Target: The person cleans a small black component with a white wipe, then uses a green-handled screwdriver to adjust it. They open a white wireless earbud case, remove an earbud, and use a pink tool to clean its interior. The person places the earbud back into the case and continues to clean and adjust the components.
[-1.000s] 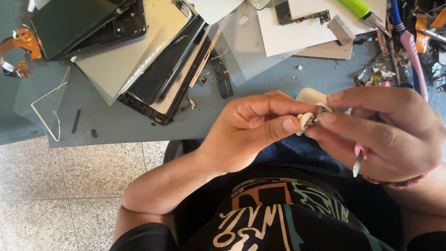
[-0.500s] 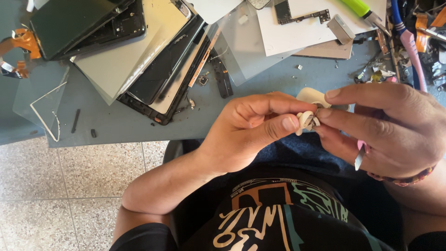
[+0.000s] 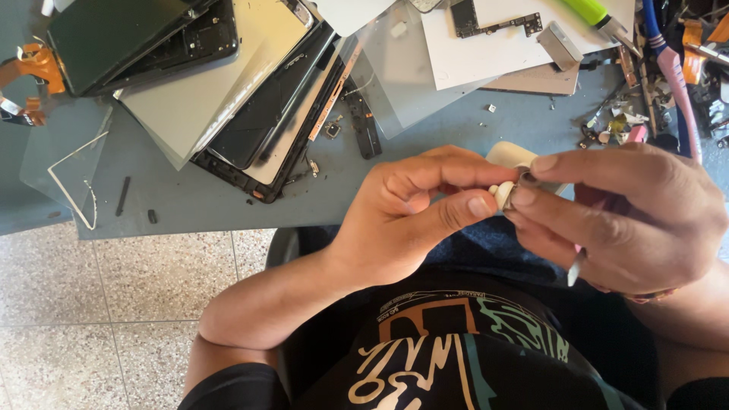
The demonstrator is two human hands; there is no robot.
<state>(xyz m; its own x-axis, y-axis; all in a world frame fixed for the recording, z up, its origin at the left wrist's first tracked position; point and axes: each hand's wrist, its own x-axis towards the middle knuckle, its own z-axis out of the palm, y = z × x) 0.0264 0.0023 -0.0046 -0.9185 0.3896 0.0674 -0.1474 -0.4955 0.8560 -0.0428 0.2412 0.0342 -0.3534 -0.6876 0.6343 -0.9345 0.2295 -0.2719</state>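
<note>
My left hand (image 3: 414, 209) pinches a small white earbud (image 3: 503, 194) between thumb and forefinger, just above my lap. My right hand (image 3: 623, 212) meets it from the right, its fingertips gripping a small metallic part (image 3: 524, 181) at the earbud's end. A thin tool with a pale tip (image 3: 575, 267) pokes down from under my right palm. Behind the fingers, a white earbud case (image 3: 510, 154) lies on the bench edge, partly hidden.
The grey-blue bench (image 3: 197, 197) carries stacked phone screens and frames (image 3: 250, 114) at the back left, an orange flex cable (image 3: 34, 64), white sheets with a circuit board (image 3: 493, 23), a green-handled tool (image 3: 588, 11), a pink-blue tool (image 3: 676, 68) and scattered small parts. Tiled floor lies below left.
Both hands have stayed together on the earbud, with only slight shifts of the right fingers against it.
</note>
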